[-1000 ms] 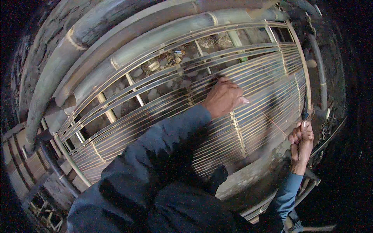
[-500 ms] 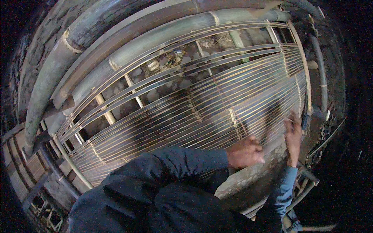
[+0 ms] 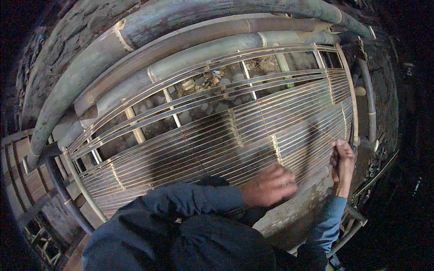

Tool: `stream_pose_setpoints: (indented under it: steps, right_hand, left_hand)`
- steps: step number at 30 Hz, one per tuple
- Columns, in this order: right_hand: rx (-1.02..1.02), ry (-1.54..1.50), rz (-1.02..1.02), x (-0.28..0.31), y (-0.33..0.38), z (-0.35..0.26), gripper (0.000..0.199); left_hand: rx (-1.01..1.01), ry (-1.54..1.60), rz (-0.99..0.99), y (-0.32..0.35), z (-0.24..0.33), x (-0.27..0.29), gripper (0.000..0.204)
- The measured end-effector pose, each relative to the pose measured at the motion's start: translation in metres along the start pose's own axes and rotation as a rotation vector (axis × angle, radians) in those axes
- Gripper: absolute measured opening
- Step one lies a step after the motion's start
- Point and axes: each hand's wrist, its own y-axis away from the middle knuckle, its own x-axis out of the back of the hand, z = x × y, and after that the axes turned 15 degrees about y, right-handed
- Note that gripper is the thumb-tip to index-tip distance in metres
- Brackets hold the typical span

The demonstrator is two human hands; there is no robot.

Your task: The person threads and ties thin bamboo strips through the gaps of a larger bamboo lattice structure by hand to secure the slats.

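Observation:
Long thin bamboo strips (image 3: 253, 131) lie side by side in a wide panel before me, bound across by thin cords. At the panel's right end, my right hand (image 3: 342, 158) is closed in a pinch. A thin reddish cord (image 3: 323, 132) stretches from its fingertips up and left over the strips. My left hand (image 3: 271, 184) hovers at the panel's near edge, right of centre. Motion blurs its curled fingers, so whether it holds anything cannot be made out. A pale end bar (image 3: 351, 90) runs along the panel's right side, just beyond my right hand.
Thick green-grey bamboo poles (image 3: 199, 18) lie along the far side. Pale crosspieces (image 3: 172, 108) show beneath the widely spaced far strips. Another end bar (image 3: 83, 183) closes off the left. A slatted bamboo surface (image 3: 20, 158) stands farther left, and a bamboo pole (image 3: 368, 95) is at right.
My left hand has moved left and nearer to me. My right hand, blurred before, is now pinched, with the cord showing taut from it. The whole view has shifted slightly.

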Motion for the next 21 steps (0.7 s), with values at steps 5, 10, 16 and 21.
stream_pose_setpoints:
  steps: [5, 10, 16, 21]
  right_hand:
    - [0.21, -0.957, -0.002, -0.009, 0.005, -0.025, 0.017]
    - [0.238, -0.649, -0.185, -0.043, -0.01, -0.045, 0.021]
    - [0.445, 0.334, -0.336, -0.137, -0.015, -0.11, 0.035]
    - [0.43, 0.349, -0.514, -0.172, -0.049, -0.1, 0.025]
  left_hand:
    - [0.283, -0.315, 0.37, -0.004, -0.04, 0.087, 0.052]
    - [0.472, -0.712, 0.436, -0.019, -0.065, 0.134, 0.054]
    - [0.606, -0.677, 0.442, -0.032, -0.071, 0.141, 0.045]
    - [0.574, -0.596, 0.546, -0.041, -0.085, 0.146, 0.029]
